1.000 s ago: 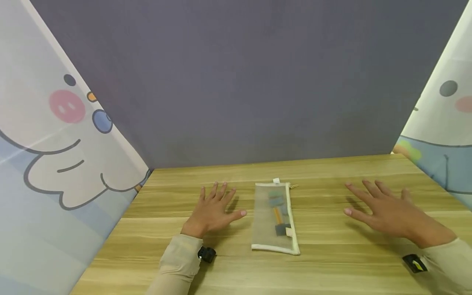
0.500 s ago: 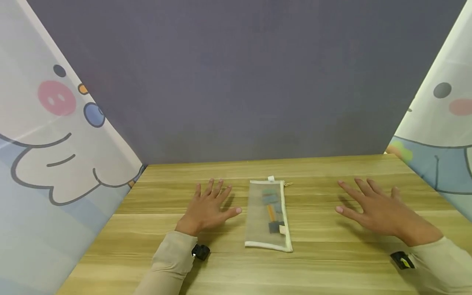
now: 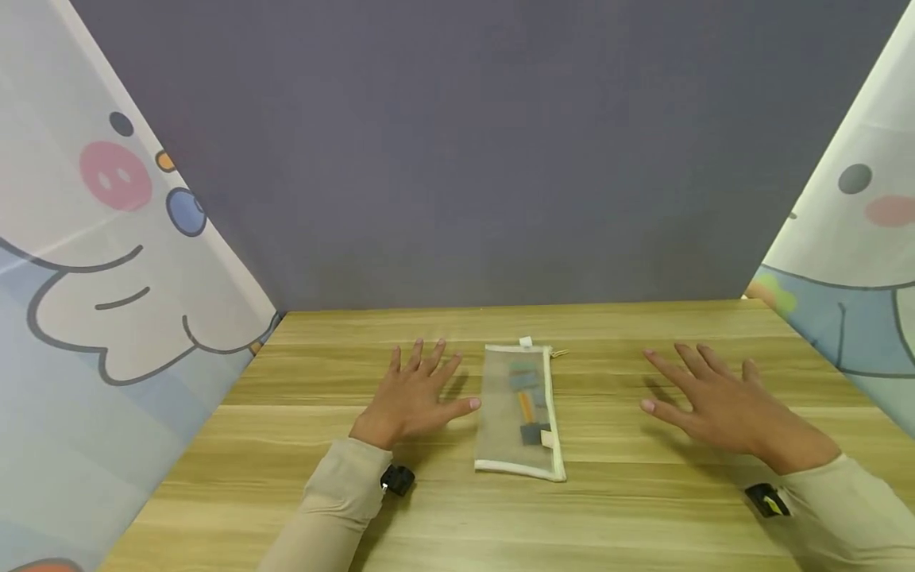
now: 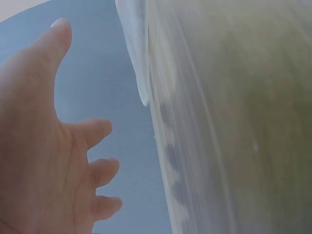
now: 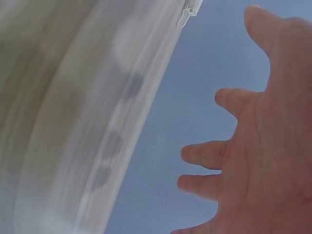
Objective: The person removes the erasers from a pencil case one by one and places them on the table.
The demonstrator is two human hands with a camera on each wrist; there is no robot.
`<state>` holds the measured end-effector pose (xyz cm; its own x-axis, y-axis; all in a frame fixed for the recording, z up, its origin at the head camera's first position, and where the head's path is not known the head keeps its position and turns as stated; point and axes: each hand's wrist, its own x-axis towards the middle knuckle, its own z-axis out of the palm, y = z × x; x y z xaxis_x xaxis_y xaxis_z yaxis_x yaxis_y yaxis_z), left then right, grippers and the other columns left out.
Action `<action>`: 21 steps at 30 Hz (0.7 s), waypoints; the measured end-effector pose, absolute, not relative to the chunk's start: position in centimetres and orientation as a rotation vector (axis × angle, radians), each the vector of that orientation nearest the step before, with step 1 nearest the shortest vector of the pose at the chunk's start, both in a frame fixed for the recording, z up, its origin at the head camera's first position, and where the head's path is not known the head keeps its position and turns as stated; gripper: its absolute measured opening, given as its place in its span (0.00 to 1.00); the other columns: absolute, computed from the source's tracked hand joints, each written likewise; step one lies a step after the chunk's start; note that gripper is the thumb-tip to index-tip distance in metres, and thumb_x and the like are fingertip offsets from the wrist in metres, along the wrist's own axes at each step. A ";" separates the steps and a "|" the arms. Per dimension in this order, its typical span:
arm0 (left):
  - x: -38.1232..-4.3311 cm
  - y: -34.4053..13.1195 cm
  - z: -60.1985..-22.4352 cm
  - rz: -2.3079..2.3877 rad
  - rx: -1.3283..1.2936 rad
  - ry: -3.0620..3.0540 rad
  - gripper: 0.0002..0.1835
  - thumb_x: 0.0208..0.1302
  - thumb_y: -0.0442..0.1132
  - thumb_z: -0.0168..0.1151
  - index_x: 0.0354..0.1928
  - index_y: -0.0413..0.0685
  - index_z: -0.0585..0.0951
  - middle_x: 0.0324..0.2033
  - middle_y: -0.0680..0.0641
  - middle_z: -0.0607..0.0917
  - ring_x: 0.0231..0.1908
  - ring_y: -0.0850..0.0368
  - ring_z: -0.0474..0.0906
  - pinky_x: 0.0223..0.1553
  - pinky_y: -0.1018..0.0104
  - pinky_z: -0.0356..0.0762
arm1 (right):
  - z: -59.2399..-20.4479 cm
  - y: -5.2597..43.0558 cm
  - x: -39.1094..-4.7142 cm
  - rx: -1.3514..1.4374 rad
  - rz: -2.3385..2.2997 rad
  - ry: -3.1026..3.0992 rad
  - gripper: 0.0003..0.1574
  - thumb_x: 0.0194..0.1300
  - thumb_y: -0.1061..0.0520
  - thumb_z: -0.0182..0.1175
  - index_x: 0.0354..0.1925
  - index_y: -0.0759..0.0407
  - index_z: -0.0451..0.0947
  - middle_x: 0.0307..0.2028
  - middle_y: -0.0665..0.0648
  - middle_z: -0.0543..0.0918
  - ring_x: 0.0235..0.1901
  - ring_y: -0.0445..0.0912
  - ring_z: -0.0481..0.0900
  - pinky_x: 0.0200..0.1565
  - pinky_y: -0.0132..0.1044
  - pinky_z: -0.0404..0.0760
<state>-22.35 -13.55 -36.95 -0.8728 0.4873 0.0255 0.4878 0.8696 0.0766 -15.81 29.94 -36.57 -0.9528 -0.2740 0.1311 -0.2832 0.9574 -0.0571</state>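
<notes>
A translucent mesh zip pouch (image 3: 500, 421) with pale edging lies flat on the wooden table, and blurred grey, green and orange shapes show inside it. Its zip runs down the right side, with a small pull (image 3: 559, 353) at the top right corner. My left hand (image 3: 411, 401) hovers just left of the pouch, fingers spread, thumb tip close to its edge. Farther off on the right, my right hand (image 3: 729, 409) is held above the table with fingers spread. Both hands hold nothing. A corner of the pouch (image 4: 136, 53) appears in the left wrist view; the zip pull (image 5: 184, 17) shows in the right.
The wood-grain table (image 3: 608, 524) ends at a dark grey panel (image 3: 493, 159) behind. Cartoon-printed cloths (image 3: 86, 318) hang at the left and right sides. Each wrist carries a small black device (image 3: 397, 480).
The head view has shifted slightly. The right hand has come a little nearer the pouch, and the left thumb sits closer to its edge. The pouch stays flat on the table.
</notes>
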 end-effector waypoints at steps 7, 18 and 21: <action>-22.1 -13.8 -37.2 -0.141 -0.781 -3.010 0.50 0.63 0.81 0.33 0.79 0.60 0.58 0.78 0.45 0.50 0.76 0.40 0.38 0.70 0.34 0.31 | -36.6 29.4 -15.7 0.455 0.141 -2.979 0.49 0.70 0.28 0.53 0.78 0.48 0.56 0.71 0.76 0.59 0.67 0.78 0.55 0.51 0.85 0.49; -22.1 -12.8 -37.3 -0.134 -0.873 -2.959 0.50 0.64 0.81 0.34 0.79 0.59 0.59 0.78 0.45 0.52 0.76 0.39 0.42 0.70 0.33 0.32 | -36.7 29.3 -15.4 0.490 0.176 -2.954 0.49 0.70 0.28 0.53 0.79 0.46 0.55 0.72 0.75 0.58 0.67 0.77 0.56 0.52 0.84 0.50; -21.9 -12.8 -37.3 -0.115 -0.866 -2.970 0.50 0.64 0.81 0.34 0.79 0.59 0.58 0.78 0.45 0.50 0.76 0.40 0.41 0.70 0.34 0.32 | -36.6 29.1 -15.3 0.500 0.168 -2.945 0.49 0.69 0.28 0.53 0.79 0.46 0.56 0.72 0.75 0.59 0.67 0.77 0.57 0.52 0.84 0.50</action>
<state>-21.92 -12.75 -37.31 -0.8426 0.5346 0.0647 0.5380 0.8409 0.0587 -15.34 29.06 -36.62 -0.9333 -0.3189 0.1650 -0.3356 0.9381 -0.0853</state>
